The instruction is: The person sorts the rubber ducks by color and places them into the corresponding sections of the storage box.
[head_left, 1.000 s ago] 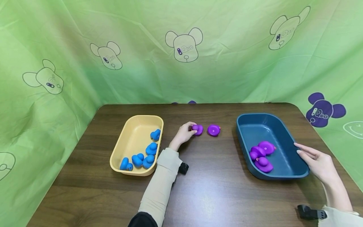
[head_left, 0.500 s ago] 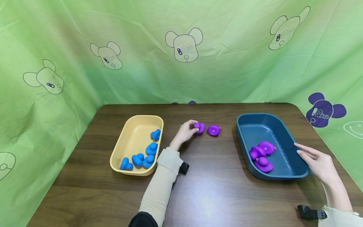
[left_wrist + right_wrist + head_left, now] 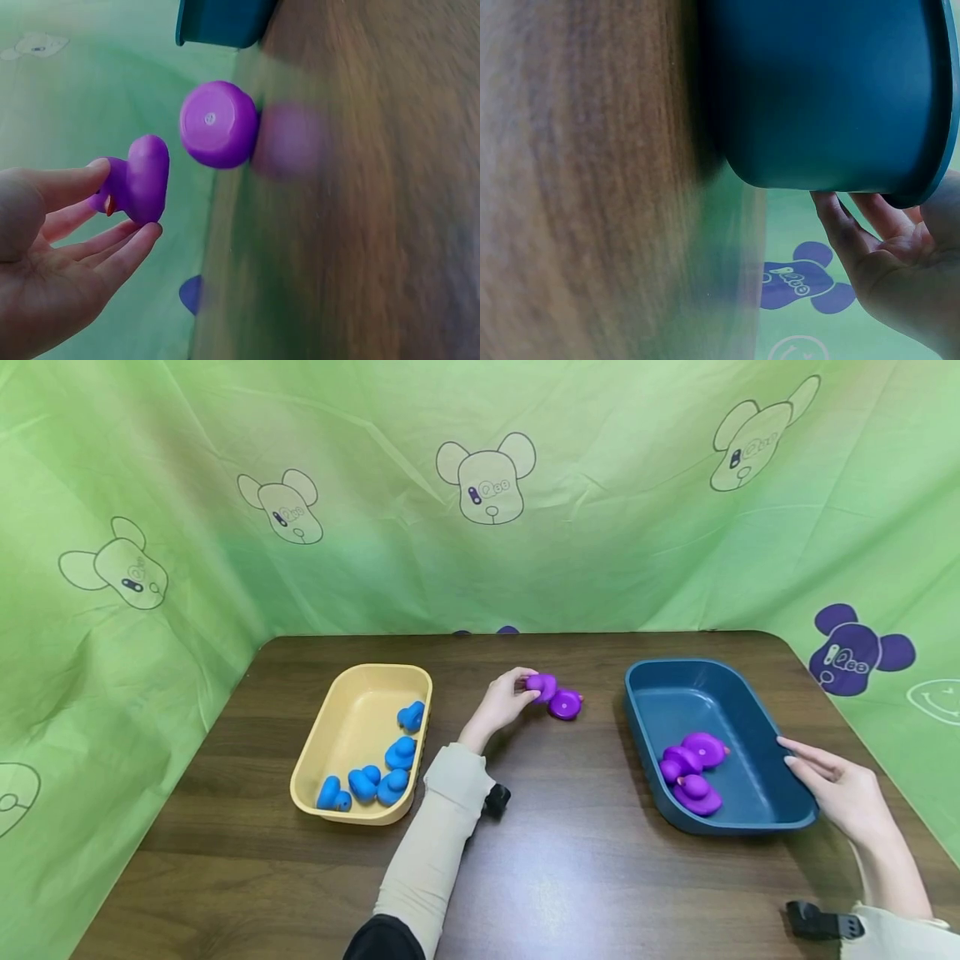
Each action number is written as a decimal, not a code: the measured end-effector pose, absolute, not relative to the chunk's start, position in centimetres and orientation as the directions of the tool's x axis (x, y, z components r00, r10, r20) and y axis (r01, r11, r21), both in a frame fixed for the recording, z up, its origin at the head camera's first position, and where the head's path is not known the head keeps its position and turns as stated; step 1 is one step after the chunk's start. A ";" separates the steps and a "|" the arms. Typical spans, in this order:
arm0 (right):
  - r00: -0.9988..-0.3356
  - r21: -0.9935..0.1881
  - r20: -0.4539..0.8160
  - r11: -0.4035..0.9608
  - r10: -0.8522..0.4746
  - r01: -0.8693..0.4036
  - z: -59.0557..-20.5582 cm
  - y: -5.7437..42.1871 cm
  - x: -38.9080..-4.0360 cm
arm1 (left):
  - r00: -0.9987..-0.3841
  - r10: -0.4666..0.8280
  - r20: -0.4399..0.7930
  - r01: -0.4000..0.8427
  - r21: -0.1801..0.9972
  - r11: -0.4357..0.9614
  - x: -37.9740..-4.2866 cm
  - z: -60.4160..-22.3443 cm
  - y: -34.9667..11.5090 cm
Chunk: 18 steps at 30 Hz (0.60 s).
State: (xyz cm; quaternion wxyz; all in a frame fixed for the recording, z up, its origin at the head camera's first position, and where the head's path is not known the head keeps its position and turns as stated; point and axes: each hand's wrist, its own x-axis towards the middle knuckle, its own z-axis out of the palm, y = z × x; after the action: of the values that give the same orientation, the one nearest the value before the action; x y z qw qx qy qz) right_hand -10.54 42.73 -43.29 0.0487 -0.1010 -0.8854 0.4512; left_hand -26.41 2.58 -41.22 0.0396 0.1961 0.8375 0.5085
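In the head view my left hand point(image 3: 501, 703) pinches a purple toy duck point(image 3: 542, 687) between thumb and fingertips. The left wrist view shows this duck point(image 3: 147, 180) off the tabletop, its orange beak near the thumb. Close beside it, a second purple duck point(image 3: 566, 704) lies tipped on the table, its round base point(image 3: 217, 124) facing the left wrist camera. At the right, my right hand point(image 3: 851, 797) touches the outer side of a dark blue bin point(image 3: 705, 672) with extended fingers. Inside that bin sit three purple ducks point(image 3: 697, 795), bunched to the left.
A pale yellow tray point(image 3: 345, 702) with several blue ducks point(image 3: 401, 753) stands on the left of the brown wooden table point(image 3: 570, 860). Behind the table hangs a green cloth point(image 3: 375, 585) printed with mouse heads. Bare tabletop lies between the two containers.
Gripping the purple duck, my left hand has moved right and away from me, up to the tipped duck. The right hand and both containers have kept their places.
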 end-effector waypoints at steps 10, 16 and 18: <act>-0.973 -0.804 -0.002 0.578 0.232 0.140 -43.4 42.6 -10.5 | -0.905 0.398 0.149 0.317 0.860 0.401 -26.2 -40.6 4.4; -0.971 -0.811 -0.004 0.568 0.237 0.142 -42.7 42.1 -10.3 | -0.899 0.413 0.147 0.321 0.862 0.393 -26.0 -40.2 5.4; -0.973 -0.809 0.001 0.572 0.230 0.134 -42.3 41.8 -10.2 | -0.897 0.418 0.146 0.323 0.862 0.392 -25.9 -40.1 5.7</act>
State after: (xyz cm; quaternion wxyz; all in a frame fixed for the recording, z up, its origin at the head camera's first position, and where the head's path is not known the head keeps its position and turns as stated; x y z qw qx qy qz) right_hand -10.17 41.76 -42.33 0.0529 -0.1030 -0.8849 0.4513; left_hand -25.86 5.71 -40.14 0.0472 0.2224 0.8328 0.5047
